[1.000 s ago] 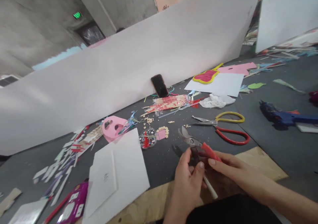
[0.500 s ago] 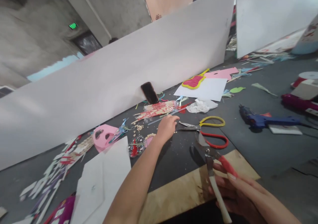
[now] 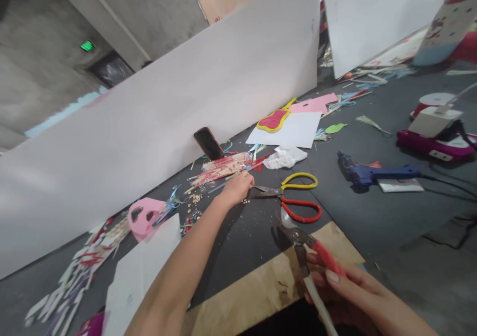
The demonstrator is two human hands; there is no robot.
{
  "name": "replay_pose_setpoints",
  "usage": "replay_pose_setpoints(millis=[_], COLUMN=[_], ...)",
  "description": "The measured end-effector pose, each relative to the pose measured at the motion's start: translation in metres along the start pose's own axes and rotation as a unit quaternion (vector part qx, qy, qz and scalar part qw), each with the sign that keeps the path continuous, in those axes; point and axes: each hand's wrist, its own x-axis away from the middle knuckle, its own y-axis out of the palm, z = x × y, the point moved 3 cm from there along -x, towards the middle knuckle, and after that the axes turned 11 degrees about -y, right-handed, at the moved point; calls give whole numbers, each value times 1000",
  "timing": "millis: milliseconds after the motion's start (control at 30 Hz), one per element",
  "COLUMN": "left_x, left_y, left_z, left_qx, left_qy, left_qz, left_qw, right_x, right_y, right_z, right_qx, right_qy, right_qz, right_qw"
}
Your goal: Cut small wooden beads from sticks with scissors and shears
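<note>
Right hand (image 3: 348, 296) clamped on shears (image 3: 300, 239) handles. Left hand (image 3: 238, 187) well apart, curled just beside scissors (image 3: 294, 197) tips; can't tell if it grips anything.

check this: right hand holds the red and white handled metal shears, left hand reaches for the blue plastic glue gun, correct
Not quite. In the head view the left hand reaches beside the blade tips of the yellow and red handled scissors; the blue plastic glue gun lies apart, farther right. The right hand does hold the red and white handled metal shears.
</note>
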Motion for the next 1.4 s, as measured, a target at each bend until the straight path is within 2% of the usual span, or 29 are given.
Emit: replay_pose_setpoints(millis=[200, 333, 400, 433, 500, 533, 633, 667, 733, 800, 867, 933, 1033, 1133, 1400], left_x=[19, 59, 84, 96, 118, 128, 150, 156, 166, 174, 180, 185, 188, 190, 192], left_y=[-15, -23, -22, -21, -18, -17, -13, -13, -12, -11, -8, -5, 1, 6, 12], left_z=[-15, -17, -12, -8, -2, 0, 3, 3, 2, 2, 2, 3, 4, 3, -1], left_qx=[119, 259, 341, 376, 444, 502, 709, 750, 788, 807, 819, 828, 842, 851, 849], left_qy=[-68, -113, -126, -132, -144, -154, -179, -180, -177, -177, -183, -186, -187, -192, -162], left_qz=[54, 79, 69, 65, 61, 56, 37, 36, 39, 36, 29, 28, 43, 54, 50], left_qw=[989, 956, 929, 915, 882, 849, 682, 635, 588, 563, 543, 528, 504, 486, 501], right_x=[-2, -6, -10, -11, -14, -16, -18, -19, -20, -20, -19, -19, -19, -21, -23], right_y=[0, 6, 10, 13, 21, 26, 40, 44, 51, 56, 60, 63, 65, 67, 69], right_z=[2, -1, -7, -12, -21, -24, -29, -29, -29, -26, -23, -18, -12, -8, -5], right_qx=[5, 50, 130, 191, 331, 394, 511, 533, 566, 589, 606, 618, 637, 655, 674], right_qy=[-8, -42, -95, -136, -236, -286, -399, -428, -476, -511, -527, -533, -530, -516, -504], right_qz=[-24, -53, -37, -30, -38, -51, -89, -96, -111, -126, -138, -146, -161, -169, -178], right_qw=[1000, 996, 986, 972, 913, 872, 756, 724, 664, 613, 580, 559, 536, 525, 510])
